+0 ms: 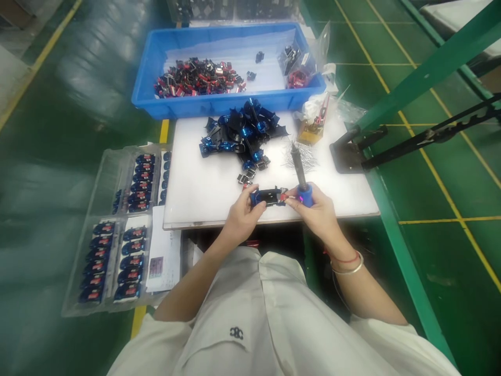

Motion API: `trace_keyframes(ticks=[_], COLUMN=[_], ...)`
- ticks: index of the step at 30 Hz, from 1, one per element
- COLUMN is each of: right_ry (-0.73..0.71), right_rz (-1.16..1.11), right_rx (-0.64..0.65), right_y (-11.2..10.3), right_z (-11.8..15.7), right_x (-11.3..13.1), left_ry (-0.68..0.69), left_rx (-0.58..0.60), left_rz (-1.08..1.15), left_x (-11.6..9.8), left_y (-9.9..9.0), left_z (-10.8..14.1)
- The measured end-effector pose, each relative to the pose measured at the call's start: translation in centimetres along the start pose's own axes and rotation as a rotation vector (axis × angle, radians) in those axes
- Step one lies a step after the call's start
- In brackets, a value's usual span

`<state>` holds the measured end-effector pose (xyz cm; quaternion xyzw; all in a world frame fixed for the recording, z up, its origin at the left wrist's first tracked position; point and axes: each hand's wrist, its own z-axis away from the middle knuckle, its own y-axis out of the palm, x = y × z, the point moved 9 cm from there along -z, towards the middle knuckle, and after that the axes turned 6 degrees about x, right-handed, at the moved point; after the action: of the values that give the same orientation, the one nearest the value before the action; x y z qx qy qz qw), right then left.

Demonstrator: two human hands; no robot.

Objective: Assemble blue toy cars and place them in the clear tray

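Observation:
My left hand [243, 215] grips the left end of a blue and black part [269, 197] above the front edge of the white table [219, 201]. At the part's right end is a red piece [282, 197], touched by the fingertips of my right hand [318, 209]. My right hand is also closed around the blue lower end of a dark, rod-shaped tool [301, 172], which leans slightly left. Small black and silver pieces [250, 173] lie just behind the held part. Farther back is a pile of blue and black parts [242, 130].
A blue bin [230, 103] of red and black pieces stands at the back. Thin metal pins [307, 158] lie near a small yellow box [310, 133]. Clear trays [107, 216] of blue parts are at left. A black metal stand [348, 156] is at right.

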<state>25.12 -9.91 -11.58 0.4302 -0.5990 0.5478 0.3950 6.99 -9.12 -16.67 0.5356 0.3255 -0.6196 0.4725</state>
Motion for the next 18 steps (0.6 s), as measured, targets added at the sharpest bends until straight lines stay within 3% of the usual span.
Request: trace_keyframes(ticks=[5,12,18], right_ry=[-0.073,-0.073,-0.113], right_rz=[0.001,0.039,0.066], right_rx=[-0.001,-0.053,-0.073], right_y=[0.9,0.3,0.0], right_z=[0.4,0.7,0.9], right_x=[0.5,0.1,0.4], left_ry=[0.1,0.207,0.34], left_rx=[0.001,0.029,0.022], left_rz=[-0.134,-0.249,-0.364], left_x=[-1.2,-3.9,-4.5], left_y=[0.8,1.9,2.3], left_z=[0.5,1.6,1.7])
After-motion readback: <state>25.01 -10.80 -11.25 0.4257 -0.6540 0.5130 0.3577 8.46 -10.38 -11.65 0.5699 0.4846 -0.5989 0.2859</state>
